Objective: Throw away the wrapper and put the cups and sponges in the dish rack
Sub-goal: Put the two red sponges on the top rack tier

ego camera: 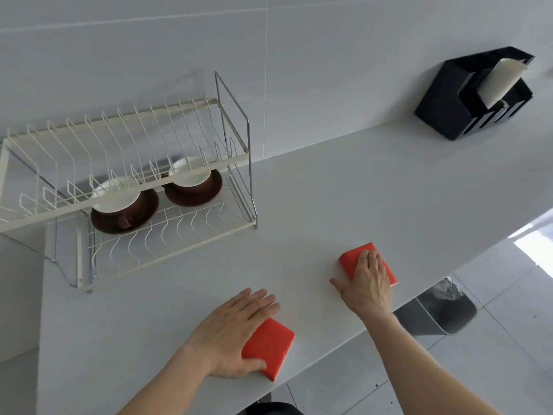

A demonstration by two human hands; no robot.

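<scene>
Two red sponges lie on the white counter. My left hand rests flat on the near sponge, its thumb against the sponge's front edge. My right hand lies on the far sponge, fingers spread over it. A cream wire dish rack stands at the back left. On its lower shelf sit two white cups, each on a brown saucer. No wrapper is in view.
A black organiser holding a pale roll stands against the wall at the back right. Below the counter's front edge at the right is a dark bin lined with a bag, on a tiled floor.
</scene>
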